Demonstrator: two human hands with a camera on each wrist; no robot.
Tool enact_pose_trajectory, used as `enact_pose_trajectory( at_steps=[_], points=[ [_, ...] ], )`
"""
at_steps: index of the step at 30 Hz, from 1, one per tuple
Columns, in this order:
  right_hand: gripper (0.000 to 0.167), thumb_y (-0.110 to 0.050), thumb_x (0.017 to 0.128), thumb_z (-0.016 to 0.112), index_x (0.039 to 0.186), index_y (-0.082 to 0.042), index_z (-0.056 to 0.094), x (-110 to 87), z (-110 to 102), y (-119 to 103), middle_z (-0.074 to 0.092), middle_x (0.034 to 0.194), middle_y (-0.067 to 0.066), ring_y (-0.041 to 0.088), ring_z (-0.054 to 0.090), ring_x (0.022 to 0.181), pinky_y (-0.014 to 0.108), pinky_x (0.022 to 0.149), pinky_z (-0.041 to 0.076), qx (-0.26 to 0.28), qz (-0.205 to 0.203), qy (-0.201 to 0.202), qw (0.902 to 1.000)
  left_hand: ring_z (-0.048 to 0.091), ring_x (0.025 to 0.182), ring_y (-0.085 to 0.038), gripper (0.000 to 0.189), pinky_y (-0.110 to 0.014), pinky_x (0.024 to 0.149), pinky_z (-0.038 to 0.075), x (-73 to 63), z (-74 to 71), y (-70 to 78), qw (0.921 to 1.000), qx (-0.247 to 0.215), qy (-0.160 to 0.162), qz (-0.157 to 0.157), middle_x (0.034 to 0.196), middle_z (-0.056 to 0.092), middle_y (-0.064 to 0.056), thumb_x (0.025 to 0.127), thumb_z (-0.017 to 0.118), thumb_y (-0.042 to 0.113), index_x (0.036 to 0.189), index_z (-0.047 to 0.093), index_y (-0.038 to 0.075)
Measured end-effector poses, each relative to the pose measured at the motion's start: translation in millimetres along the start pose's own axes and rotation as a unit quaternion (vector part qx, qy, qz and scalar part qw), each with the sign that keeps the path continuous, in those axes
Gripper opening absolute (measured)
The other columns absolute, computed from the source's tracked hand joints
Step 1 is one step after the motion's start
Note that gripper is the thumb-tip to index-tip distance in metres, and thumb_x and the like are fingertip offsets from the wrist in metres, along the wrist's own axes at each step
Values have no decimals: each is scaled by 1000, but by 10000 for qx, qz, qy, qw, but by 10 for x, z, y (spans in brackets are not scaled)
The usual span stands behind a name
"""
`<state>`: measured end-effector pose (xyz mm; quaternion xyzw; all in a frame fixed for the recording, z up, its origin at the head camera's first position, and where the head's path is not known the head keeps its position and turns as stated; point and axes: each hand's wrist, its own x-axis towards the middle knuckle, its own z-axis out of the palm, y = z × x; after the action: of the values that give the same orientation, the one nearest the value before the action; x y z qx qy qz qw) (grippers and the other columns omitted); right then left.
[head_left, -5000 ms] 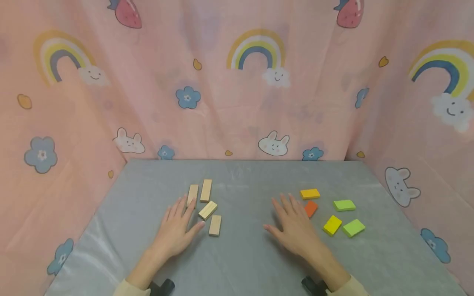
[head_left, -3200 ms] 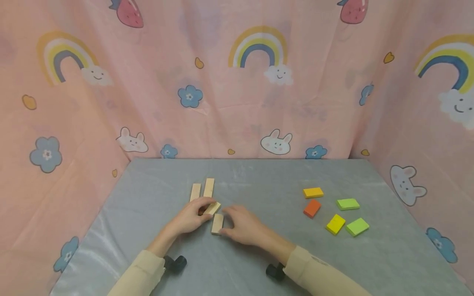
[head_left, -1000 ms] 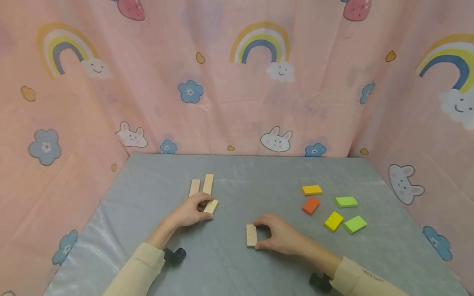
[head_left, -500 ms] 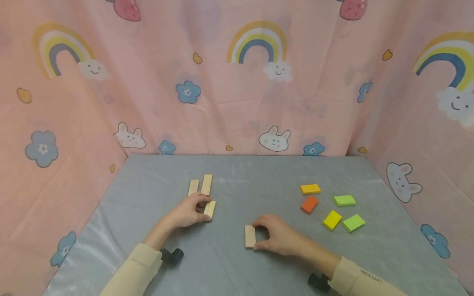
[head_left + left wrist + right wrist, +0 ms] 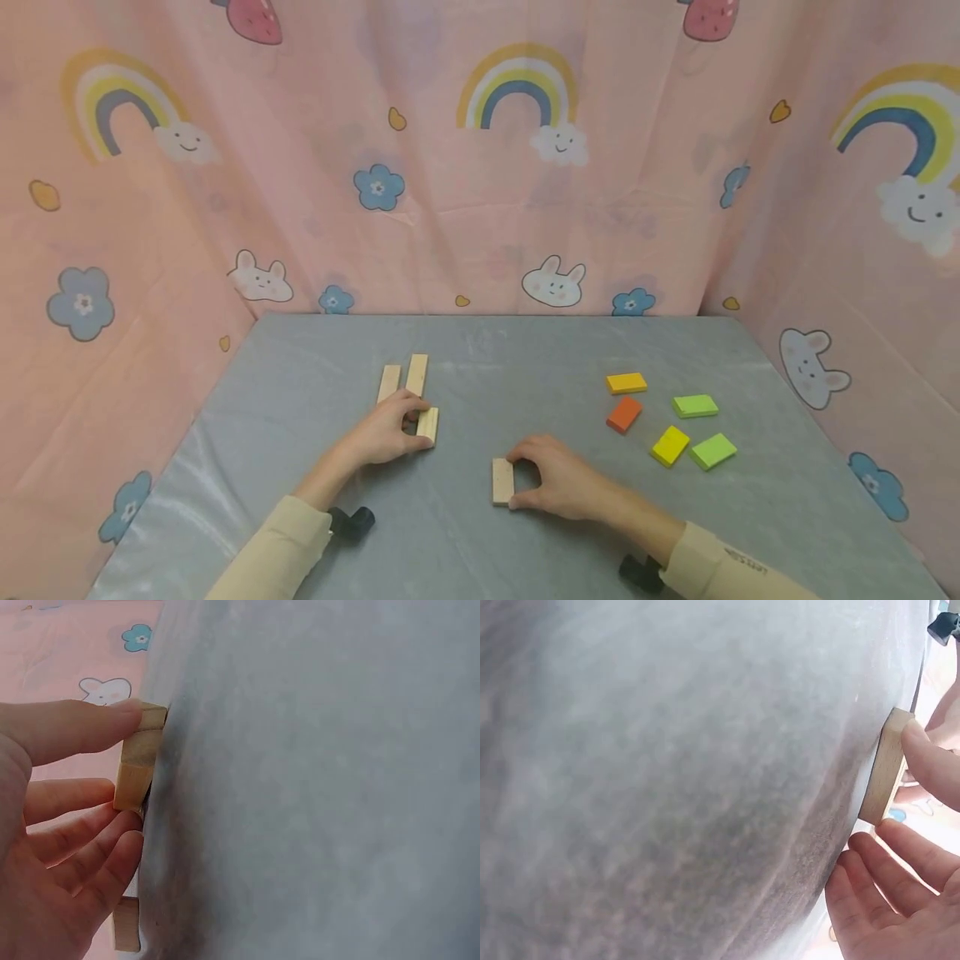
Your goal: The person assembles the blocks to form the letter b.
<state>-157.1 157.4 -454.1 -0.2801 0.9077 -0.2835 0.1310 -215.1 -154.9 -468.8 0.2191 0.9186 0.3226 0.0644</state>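
In the head view my left hand (image 5: 378,433) pinches a plain wooden block (image 5: 428,424) between thumb and fingers, just left of the table's middle. The left wrist view shows the thumb at one end of that block (image 5: 139,780) and fingertips at the other. My right hand (image 5: 566,479) holds a second wooden block (image 5: 502,482) by its two short ends, nearer the front. Its broad face lies level with the table, long side pointing away from me. Two more wooden blocks lie behind my left hand, one (image 5: 389,382) partly covered by it, the other (image 5: 417,373) slightly farther right.
On the right of the grey cloth-covered table (image 5: 480,350) lie several coloured blocks: an orange-yellow block (image 5: 626,383), a red-orange block (image 5: 624,414), a yellow block (image 5: 670,446) and two green blocks, one (image 5: 695,406) behind the other (image 5: 713,452). A pink patterned curtain (image 5: 465,217) encloses the table.
Both hands were spread over the table; each now pinches a wooden block. The right hand has brought its block rightward from the wooden group. The left hand's block has turned from slanted to nearly straight.
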Motion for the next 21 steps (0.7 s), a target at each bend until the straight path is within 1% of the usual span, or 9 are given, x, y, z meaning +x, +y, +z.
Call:
enact_pose_trajectory(
  at_steps=[8,16,21],
  points=[
    [50,-34,80,88,118,-9,70,32,38,-13,64,120,1,26,56,118,51,102,46,-150,60,8,9999,60,98,-17,54,-38,84,53,18,44,104,9999,-70,43,119,116,59,-4,85,85,25,129,67,0],
    [50,-34,79,89,118,-9,70,55,51,-17,64,118,0,26,56,117,51,102,46,-171,152,-20,9997,59,102,-20,52,-41,86,52,31,127,230,9995,-144,-41,261,119,59,-4,87,83,29,129,66,2],
    [49,-32,79,89,117,-8,70,43,31,-17,64,117,0,25,56,115,51,102,46,-167,52,34,9998,59,102,-19,54,-41,86,52,62,186,298,9993,-144,-137,318,120,59,-3,88,81,32,132,65,3]
  ],
)
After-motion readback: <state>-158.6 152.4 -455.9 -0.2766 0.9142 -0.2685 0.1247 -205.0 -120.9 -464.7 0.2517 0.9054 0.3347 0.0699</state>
